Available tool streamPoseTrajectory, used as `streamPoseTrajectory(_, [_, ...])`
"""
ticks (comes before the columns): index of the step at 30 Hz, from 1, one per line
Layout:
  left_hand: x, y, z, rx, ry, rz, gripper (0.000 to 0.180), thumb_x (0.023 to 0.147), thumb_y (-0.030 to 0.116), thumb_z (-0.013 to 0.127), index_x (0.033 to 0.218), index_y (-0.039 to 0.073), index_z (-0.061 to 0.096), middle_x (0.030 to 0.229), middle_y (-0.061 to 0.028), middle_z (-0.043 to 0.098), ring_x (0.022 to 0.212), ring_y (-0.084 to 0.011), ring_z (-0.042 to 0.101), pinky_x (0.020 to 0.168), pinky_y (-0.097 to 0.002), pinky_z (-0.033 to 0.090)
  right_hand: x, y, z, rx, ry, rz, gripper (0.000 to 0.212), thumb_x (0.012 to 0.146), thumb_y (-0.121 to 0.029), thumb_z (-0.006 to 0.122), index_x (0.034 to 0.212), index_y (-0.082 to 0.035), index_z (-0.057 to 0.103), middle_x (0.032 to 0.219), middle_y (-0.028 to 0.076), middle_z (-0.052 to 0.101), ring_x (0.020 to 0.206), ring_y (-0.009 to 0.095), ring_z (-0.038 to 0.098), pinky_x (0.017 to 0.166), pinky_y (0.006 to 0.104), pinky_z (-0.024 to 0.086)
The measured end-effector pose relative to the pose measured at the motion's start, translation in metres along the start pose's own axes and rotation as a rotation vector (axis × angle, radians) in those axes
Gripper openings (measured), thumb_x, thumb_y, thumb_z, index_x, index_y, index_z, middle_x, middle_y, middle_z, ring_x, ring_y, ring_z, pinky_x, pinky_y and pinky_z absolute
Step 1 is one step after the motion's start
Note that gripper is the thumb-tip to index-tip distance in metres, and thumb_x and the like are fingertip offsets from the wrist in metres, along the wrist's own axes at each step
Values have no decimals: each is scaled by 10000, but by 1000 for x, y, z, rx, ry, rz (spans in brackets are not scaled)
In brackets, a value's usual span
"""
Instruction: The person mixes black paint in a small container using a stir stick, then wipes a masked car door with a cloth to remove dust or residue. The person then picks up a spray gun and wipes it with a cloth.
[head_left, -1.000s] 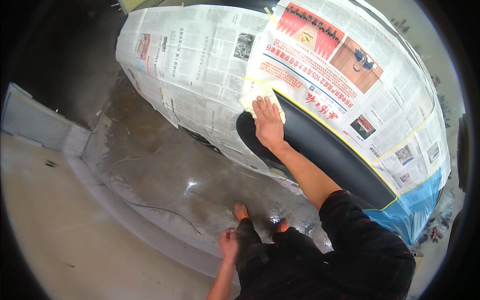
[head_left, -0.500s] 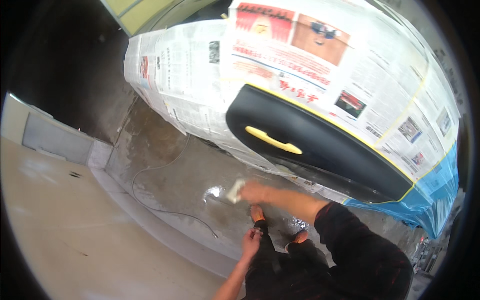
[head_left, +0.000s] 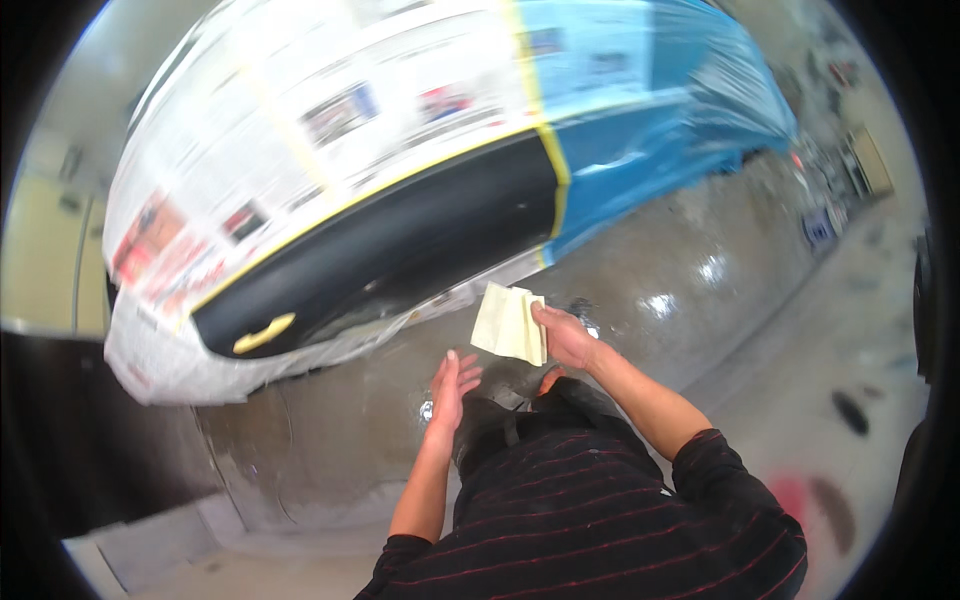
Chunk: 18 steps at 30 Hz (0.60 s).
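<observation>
"Pale yellow cloth [head_left: 506,325]: held how?"

"Pinched near its right edge by the right hand [head_left: 568,338], thumb on top, other fingers mostly hidden behind the folds. Hangs fanned out in front of the body, above the shiny grey floor [head_left: 640,260]."

"And the left hand [head_left: 452,390]?"

"Spread, fingers slightly parted, just beside the cloth's lower left corner, apart from it."

"In the way of what?"

"Of the floor, partly covered from view by both hands and the cloth. Lower down, hidden further by a dark shirt [head_left: 590,520] with thin red stripes. Close under the cloth, note an orange shoe [head_left: 551,378]."

"And beyond?"

"Past the cloth, a smooth black panel [head_left: 400,235], with a yellow handle [head_left: 265,334] toward its left end. Edged along the top and right by yellow tape [head_left: 550,165]. Bordered above and at left by newspaper [head_left: 400,120], at right by crinkled blue plastic film [head_left: 630,160]."

"Farther right?"

"On the floor, a small container [head_left: 820,226], too blurred for detail."
</observation>
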<state>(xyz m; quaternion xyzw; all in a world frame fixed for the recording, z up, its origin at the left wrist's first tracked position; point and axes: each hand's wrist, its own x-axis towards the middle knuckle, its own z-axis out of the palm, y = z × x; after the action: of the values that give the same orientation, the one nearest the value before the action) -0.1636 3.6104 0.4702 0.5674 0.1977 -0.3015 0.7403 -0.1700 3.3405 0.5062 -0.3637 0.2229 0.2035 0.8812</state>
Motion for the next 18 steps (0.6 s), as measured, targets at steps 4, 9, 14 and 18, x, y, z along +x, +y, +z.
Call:
streamPoseTrajectory(4, [28, 0, 167, 35, -307, -62, 515, 1088, 451, 630, 1374, 23, 640, 1280, -99, 724, 1093, -182, 699, 950, -366, 560, -78, -50, -79, 112, 13, -122, 542, 1151, -426, 483, 1492, -9, 533, 1426, 124, 656, 1273, 242, 657, 1101, 408, 504])
streamPoseTrajectory(9, [52, -25, 308, 203, -287, -22, 399, 1103, 331, 635, 1342, 12, 647, 1266, -105, 731, 1110, -222, 730, 964, -389, 591, -135, -83, -190, 152, 253, -280, 526, 1152, -434, 479, 1487, -34, 551, 1410, 90, 667, 1265, 224, 660, 1083, 409, 517])
streamPoseTrajectory(14, [98, -42, 430, 293, -425, -127, 435, 1129, 333, 566, 1436, 25, 549, 1332, -133, 696, 1161, -245, 718, 952, -408, 603, -170, -143, -293, 345, 420, -384, 522, 1144, -424, 505, 1442, -2, 583, 1391, 109, 675, 1251, 226, 669, 1090, 409, 524])
streamPoseTrajectory(18, [144, -68, 547, 450, -512, -168, 440, 1112, 327, 593, 1437, 34, 549, 1309, -113, 690, 1122, -233, 712, 943, -392, 591, -191, -197, -380, 415, 535, -508, 507, 1145, -391, 519, 1407, 36, 595, 1350, 123, 696, 1189, 218, 700, 1035, 396, 561])
